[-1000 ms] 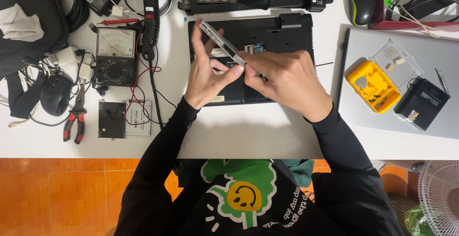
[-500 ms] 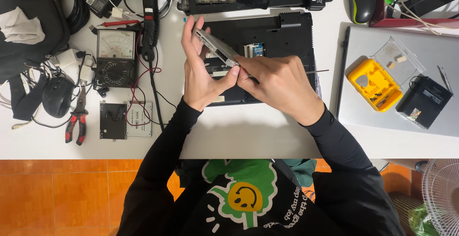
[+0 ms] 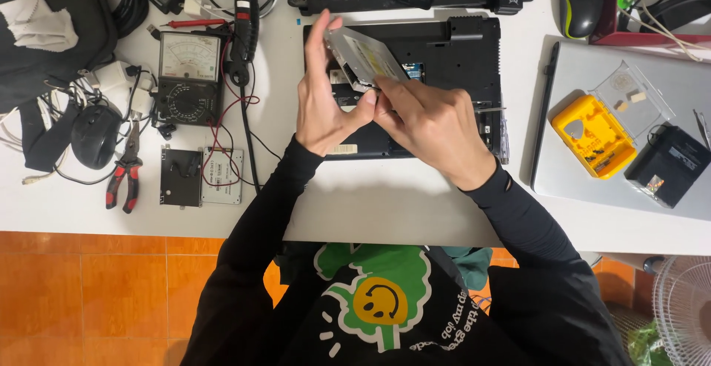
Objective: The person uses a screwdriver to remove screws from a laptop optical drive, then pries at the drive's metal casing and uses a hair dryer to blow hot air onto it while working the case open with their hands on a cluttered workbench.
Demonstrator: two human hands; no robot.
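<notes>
Two bare hands hold a slim silver optical drive (image 3: 363, 56) tilted above an upturned black laptop (image 3: 452, 62) on a white surface (image 3: 370, 203). The left hand (image 3: 326, 92) grips the drive's near-left edge, fingers stretched up along its side and thumb pressed near its lower corner. The right hand (image 3: 429, 125) closes around the drive's lower right end, fingertips meeting the left thumb. The drive sits lifted off the laptop's underside, over its left half, with one flat face turned toward the camera.

Left of the laptop lie an analog multimeter (image 3: 189, 77) with red and black leads, a pair of red-handled pliers (image 3: 122, 177), a black computer mouse (image 3: 95, 136) and two small flat drives (image 3: 201, 176) side by side. To the right, a closed silver laptop (image 3: 592, 188) carries a yellow screwdriver-bit case (image 3: 592, 135) with its clear lid open and a small black box (image 3: 672, 164). A second mouse (image 3: 579, 4), black and green, rests near the top edge.
</notes>
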